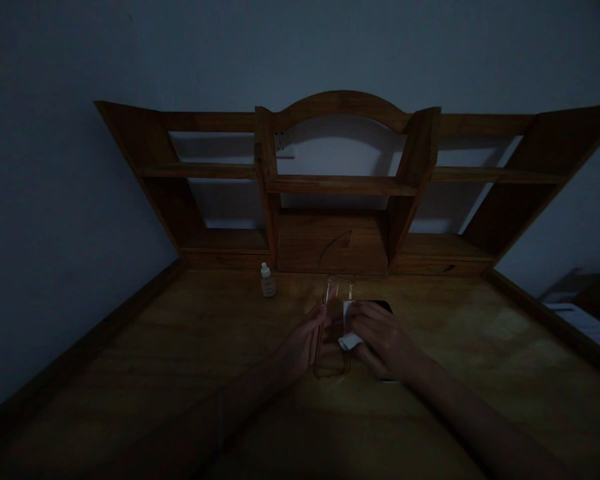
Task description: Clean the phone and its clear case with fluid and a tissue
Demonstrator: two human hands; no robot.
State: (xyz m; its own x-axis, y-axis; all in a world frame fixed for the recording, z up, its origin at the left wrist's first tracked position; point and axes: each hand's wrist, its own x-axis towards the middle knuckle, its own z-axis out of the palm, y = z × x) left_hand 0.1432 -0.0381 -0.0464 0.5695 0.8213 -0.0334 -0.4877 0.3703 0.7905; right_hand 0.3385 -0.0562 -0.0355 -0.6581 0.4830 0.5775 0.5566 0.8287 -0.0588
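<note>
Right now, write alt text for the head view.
Left hand holding a clear phone case, right hand holding a white tissue beside it, over a wooden desk. A dark phone is partly hidden; a small white-capped bottle stands near shelves.

Wooden desk [220,333], light brown, raised strips along both sides. Shelf unit [340,185] stands across its rear. White-capped clear bottle [268,287] stands upright near the shelf unit. Dark flat object [385,306], partly hidden, lies right of centre.

Clear amber-edged case [335,327], lengthwise near to far, white cloth [350,342] at its right, perhaps a dark phone [383,305] farther right
</note>
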